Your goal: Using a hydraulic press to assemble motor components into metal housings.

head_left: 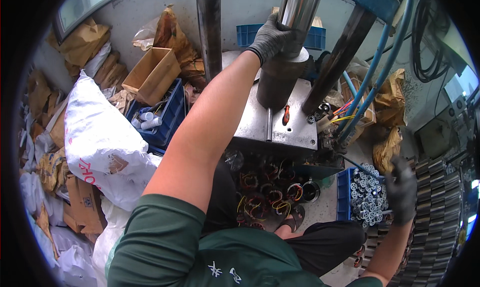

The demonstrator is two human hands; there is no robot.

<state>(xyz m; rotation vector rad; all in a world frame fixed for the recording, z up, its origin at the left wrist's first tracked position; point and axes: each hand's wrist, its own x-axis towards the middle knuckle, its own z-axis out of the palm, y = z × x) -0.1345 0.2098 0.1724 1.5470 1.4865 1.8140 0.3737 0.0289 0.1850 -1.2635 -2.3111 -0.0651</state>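
Note:
My left hand [272, 41], in a dark grey glove, reaches up to the press. Its fingers curl in below the shiny steel ram [301, 8], closed round something that the glove hides. Under the hand, a light round plate [301, 56] lies over a dark upright cylinder [275, 84] on the steel press table [250, 121]. A short metal rod [269, 126] and an orange-and-black screwdriver [286, 115] lie in front of the cylinder. My right hand [402, 194], gloved too, is off at the right beside stacked laminated metal cores [434, 197]; its fingers are smeared by motion.
Several wound motor stators [272, 194] lie on the floor below the press. A blue crate [344, 197] of small grey wheel-like parts stands to the right. Blue hoses [377, 84] hang beside a press column [337, 62]. White sacks [102, 142] and a wooden box [151, 76] crowd the left.

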